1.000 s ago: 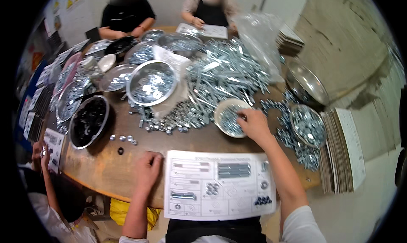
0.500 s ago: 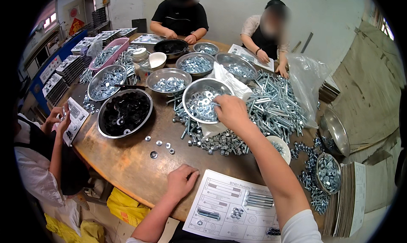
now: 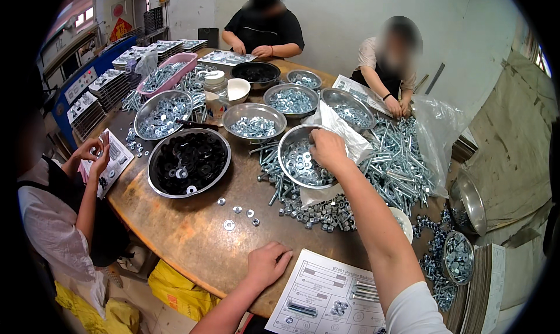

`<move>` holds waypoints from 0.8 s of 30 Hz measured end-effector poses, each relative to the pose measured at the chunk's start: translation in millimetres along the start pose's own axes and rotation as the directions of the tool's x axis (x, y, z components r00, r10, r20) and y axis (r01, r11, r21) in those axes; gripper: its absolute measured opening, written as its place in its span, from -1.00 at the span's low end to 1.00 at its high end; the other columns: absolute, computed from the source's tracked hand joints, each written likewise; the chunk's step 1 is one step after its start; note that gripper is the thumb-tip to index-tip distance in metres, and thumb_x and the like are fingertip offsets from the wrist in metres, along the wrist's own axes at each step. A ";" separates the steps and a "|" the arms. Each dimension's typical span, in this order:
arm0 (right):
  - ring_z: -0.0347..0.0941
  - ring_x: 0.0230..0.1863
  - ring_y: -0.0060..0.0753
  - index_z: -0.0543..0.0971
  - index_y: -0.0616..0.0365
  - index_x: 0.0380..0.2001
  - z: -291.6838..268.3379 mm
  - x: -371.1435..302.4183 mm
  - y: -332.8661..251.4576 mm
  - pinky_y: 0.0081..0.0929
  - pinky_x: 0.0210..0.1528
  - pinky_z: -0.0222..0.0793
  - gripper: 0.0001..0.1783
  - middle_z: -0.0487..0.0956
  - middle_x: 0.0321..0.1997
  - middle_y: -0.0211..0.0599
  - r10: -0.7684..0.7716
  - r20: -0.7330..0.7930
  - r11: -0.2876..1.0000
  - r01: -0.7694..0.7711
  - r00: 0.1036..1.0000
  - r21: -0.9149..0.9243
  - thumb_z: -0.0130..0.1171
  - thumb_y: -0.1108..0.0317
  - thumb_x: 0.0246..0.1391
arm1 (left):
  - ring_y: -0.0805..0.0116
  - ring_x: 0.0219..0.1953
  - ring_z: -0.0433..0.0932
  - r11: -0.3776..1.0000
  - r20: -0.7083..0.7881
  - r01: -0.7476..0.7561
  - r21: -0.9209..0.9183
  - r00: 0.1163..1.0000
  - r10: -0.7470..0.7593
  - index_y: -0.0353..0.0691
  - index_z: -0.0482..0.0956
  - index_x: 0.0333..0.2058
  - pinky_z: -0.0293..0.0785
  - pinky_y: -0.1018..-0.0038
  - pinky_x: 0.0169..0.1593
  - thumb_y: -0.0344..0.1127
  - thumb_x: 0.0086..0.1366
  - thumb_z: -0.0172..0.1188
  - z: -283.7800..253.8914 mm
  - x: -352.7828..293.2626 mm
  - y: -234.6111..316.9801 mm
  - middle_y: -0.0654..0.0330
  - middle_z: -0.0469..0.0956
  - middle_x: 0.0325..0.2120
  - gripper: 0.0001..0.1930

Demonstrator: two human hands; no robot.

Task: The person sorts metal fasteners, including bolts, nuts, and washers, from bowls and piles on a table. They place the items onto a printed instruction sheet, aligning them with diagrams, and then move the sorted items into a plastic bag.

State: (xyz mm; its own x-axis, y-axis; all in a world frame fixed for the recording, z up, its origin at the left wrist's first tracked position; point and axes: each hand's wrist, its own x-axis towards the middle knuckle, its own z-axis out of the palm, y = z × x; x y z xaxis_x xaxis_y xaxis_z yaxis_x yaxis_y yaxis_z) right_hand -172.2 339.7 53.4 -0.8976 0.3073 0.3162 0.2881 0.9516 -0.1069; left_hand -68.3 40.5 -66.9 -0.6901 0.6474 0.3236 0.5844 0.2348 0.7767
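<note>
My right hand [image 3: 329, 151] reaches into a steel bowl [image 3: 284, 169] of flat silver washers [image 3: 303, 165], its fingers bent at the far side. The fingertips are hidden, so I cannot see what they pinch. On the table's near edge rests my left hand [image 3: 268, 265], fingers curled together and nothing visible in them. Beside it lies a printed card [image 3: 309, 278] with bolts [image 3: 302, 309] and nuts [image 3: 339, 308] on its outlined boxes; my right forearm covers part of it. Several loose washers and nuts [image 3: 237, 209] lie between my left hand and a bowl of black washers [image 3: 189, 162].
Heaps of long bolts [image 3: 396, 153] and nuts [image 3: 326, 212] lie around the washer bowl, with more metal bowls [image 3: 254, 121] behind. A clear jar [image 3: 216, 89] stands by a white bowl [image 3: 238, 90]. Stacked cards [image 3: 481, 287] stand at right. Three co-workers handle cards around the table.
The whole view has shifted, moving the scene right and down. My right hand has moved toward the bowl's far side. The far-right co-worker's hands have come together near the bolts.
</note>
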 end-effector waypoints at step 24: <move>0.64 -0.20 -0.05 0.68 0.10 -0.37 0.3 -8.5 4.9 -0.18 -0.16 0.55 -0.84 0.66 -0.29 -0.14 -0.163 0.071 0.948 0.176 0.984 -0.266 0.15 0.45 -0.03 | 0.12 -0.46 0.62 0.998 -0.042 -0.020 0.059 0.999 0.023 -0.13 0.70 -0.38 0.51 0.30 -0.38 -0.21 0.23 0.28 4.6 -1.0 -0.7 0.15 0.62 -0.45 -0.85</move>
State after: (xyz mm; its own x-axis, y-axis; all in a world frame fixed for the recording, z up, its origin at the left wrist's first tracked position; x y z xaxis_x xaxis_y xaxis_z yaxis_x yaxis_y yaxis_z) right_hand -163.3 341.7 49.9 -0.9539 0.1465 0.2620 0.2033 0.9574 0.2049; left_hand -66.1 43.0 -70.2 -0.6938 0.6217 0.3636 0.6225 0.2638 0.7368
